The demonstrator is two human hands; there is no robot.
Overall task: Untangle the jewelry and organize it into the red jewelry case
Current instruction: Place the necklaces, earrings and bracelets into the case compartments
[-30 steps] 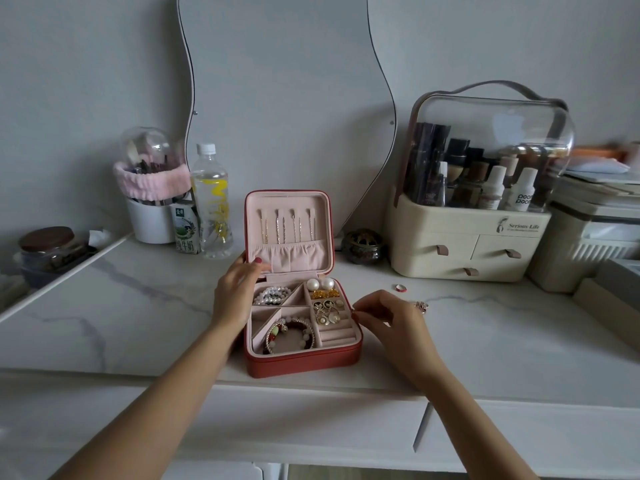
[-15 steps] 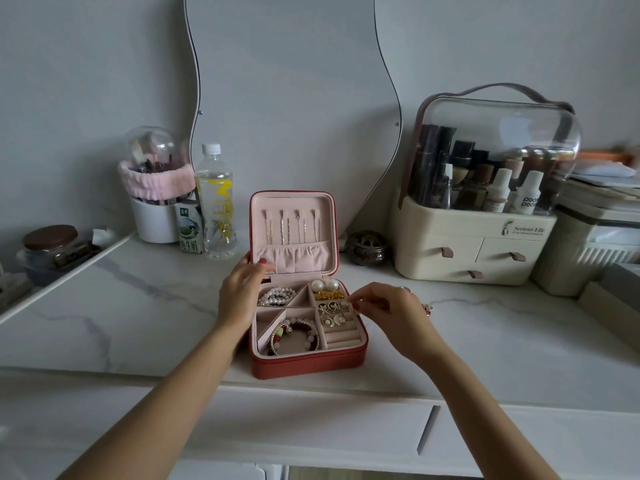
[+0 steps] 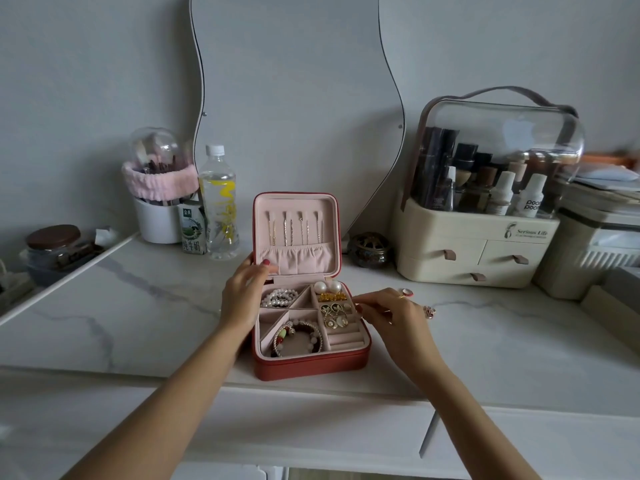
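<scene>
1. The marble countertop (image 3: 104, 306) runs the full width in front of you; its right end and the shelf at far left are cut off by the frame.
2. A wavy-edged mirror (image 3: 294, 98) leans on the wall behind the case; its top edge is out of view.
3. The cream cosmetics organizer (image 3: 478, 251) stands at right under a clear domed lid. The bottles inside are dim and most labels are unreadable.
4. The red jewelry case (image 3: 308, 365) sits open near the front edge, between your forearms, its lid upright.
5. Thin chains (image 3: 294, 228) hang from the lid's pink lining; their lower ends are hidden in the gathered pocket.
6. Your left hand (image 3: 242, 299) rests against the case's left side, fingers relaxed and fairly straight, fingertips touching the lid's lower left corner. It covers that side wall.
7. Your right hand (image 3: 391, 317) hovers at the case's right rim, fingers curled, thumb and forefinger brought together. What they pinch, if anything, is too small to make out.
8. A beaded bracelet (image 3: 299, 339) lies in the front left compartment.
9. A pearl strand (image 3: 278, 297) is coiled in the rear left compartment.
10. Two pearl studs (image 3: 327, 286) sit at the rear right, with gold pieces just in front.
11. Mixed earrings (image 3: 334, 315) crowd the middle right compartment; individual pieces blur together.
12. A ring (image 3: 407, 292) lies on the counter just beyond your right hand, partly hidden by it.
13. A second small trinket (image 3: 429, 311) lies just right of that hand; its shape is unclear.
</scene>
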